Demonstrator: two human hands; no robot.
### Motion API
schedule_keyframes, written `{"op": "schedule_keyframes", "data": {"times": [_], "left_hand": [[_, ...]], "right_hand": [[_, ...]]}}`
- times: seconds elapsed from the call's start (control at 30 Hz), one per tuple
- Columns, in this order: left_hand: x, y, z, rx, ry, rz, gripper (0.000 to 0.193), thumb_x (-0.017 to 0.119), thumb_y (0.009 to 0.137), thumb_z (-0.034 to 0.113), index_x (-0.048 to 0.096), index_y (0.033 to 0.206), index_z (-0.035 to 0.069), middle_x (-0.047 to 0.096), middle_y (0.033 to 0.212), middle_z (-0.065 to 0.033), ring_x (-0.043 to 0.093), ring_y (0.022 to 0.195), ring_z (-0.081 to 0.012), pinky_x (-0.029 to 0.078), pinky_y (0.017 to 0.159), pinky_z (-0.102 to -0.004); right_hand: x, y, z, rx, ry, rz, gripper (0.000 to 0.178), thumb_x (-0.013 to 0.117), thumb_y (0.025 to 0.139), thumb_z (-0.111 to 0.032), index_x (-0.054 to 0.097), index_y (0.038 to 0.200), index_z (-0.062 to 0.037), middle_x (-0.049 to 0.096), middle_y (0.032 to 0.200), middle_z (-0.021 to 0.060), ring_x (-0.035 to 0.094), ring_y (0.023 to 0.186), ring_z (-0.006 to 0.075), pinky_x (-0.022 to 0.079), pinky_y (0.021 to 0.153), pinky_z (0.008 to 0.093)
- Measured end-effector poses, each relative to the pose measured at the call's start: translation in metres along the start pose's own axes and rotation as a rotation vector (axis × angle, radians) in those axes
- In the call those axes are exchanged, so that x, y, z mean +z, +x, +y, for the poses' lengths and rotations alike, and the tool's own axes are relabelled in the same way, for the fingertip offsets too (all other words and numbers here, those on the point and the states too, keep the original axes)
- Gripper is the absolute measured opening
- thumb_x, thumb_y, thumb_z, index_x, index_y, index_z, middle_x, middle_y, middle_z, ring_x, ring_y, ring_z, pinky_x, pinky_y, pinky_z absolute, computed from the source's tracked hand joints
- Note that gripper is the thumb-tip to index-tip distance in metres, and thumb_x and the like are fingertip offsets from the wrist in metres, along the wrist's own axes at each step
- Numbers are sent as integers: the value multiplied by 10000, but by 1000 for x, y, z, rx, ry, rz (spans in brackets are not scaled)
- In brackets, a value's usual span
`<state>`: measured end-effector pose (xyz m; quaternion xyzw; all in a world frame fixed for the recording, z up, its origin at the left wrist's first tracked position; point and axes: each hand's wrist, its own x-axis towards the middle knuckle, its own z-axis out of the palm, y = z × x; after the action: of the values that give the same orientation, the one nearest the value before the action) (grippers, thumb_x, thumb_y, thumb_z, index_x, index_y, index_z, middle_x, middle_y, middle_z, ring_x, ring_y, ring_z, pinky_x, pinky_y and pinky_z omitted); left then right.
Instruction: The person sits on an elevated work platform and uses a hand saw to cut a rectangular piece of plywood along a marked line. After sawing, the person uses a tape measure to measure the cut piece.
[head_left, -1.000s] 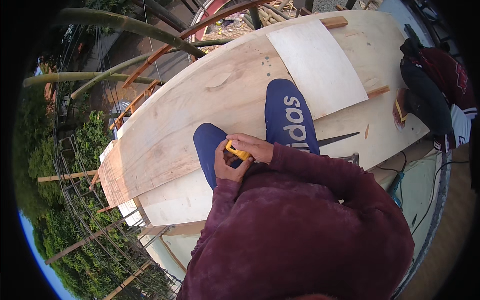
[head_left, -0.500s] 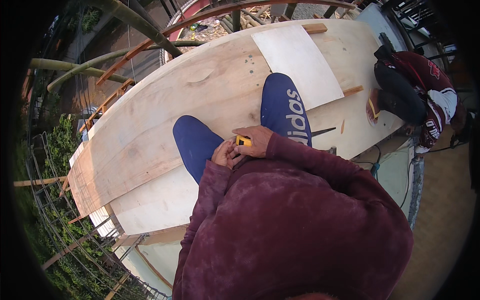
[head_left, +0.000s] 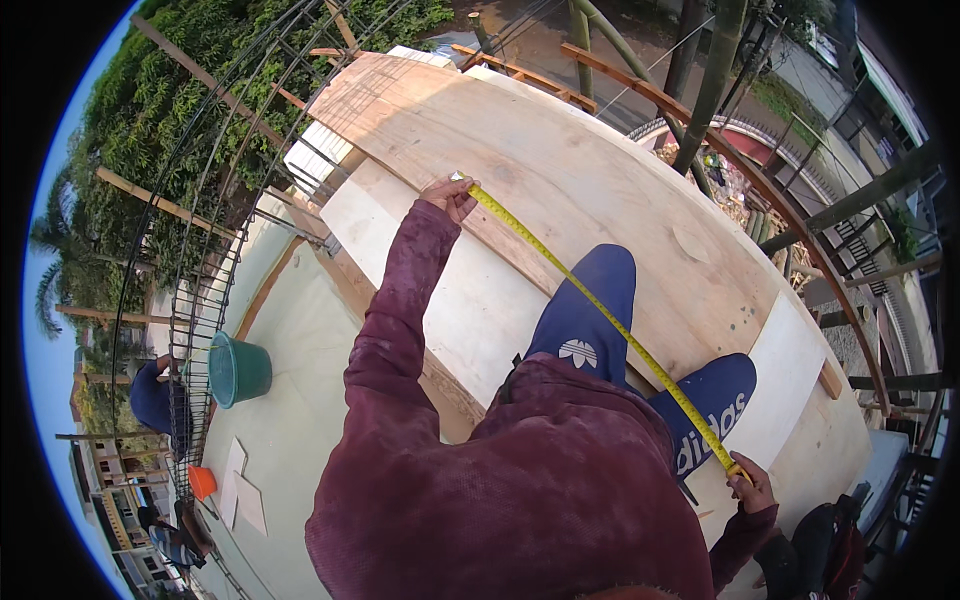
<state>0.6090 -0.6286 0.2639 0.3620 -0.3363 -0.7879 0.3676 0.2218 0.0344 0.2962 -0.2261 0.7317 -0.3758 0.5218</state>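
A yellow tape measure [head_left: 590, 297] is stretched in a straight line across my blue-trousered legs, over plywood sheets [head_left: 520, 165]. The fingers of my left hand [head_left: 449, 197] pinch its far-left end, above the edge where the plywood meets a paler board [head_left: 470, 325]. At the near right, my right hand [head_left: 752, 488] is closed round the other end, where the tape meets its case; the case is mostly hidden by the fingers. Beyond my knee lies a white rectangular sheet [head_left: 785, 350] on the plywood.
Steel rebar [head_left: 185, 330] rises along the left edge, with a green bucket [head_left: 240, 370] and an orange container [head_left: 202, 483] nearby. Bamboo poles [head_left: 715, 90] and curved timber stand beyond the plywood. A person [head_left: 815, 550] crouches at lower right; others are at far left.
My hands were together at my lap around the yellow tape measure. Now they are wide apart with the blade drawn out between them. The view has swung left.
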Motion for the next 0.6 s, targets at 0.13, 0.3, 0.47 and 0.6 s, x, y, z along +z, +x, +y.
{"op": "schedule_keyframes", "data": {"times": [0.13,0.3,0.47,0.6], "left_hand": [[-121,55,48,235,-247,390,147,663,932,107,618,1064,63,694,984,-78,690,922,-183,611,774,-292],[-44,27,-69,78,-164,407,252,549,1018,285,568,1184,97,683,1118,-69,658,1033,-227,558,917,-410],[61,-62,-206,-281,-139,272,277,456,1056,328,551,1178,97,691,1167,-99,685,1022,-231,560,884,-395],[65,-60,-208,-339,-102,336,283,449,1059,317,542,1176,77,689,1171,-137,697,980,-237,563,868,-398]], "right_hand": [[-47,-18,21,163,-38,7,442,584,877,-234,619,1248,3,633,851,38,590,688,111,469,540,230],[30,47,-57,149,-150,-38,397,568,920,-283,641,1180,7,613,833,33,545,706,101,445,616,251],[118,118,-105,-167,-376,-153,379,516,963,-315,630,1141,0,654,947,85,605,901,206,463,817,330],[123,118,-111,-155,-343,-165,433,503,965,-311,599,1257,-7,658,954,88,612,916,215,468,840,322]]}}
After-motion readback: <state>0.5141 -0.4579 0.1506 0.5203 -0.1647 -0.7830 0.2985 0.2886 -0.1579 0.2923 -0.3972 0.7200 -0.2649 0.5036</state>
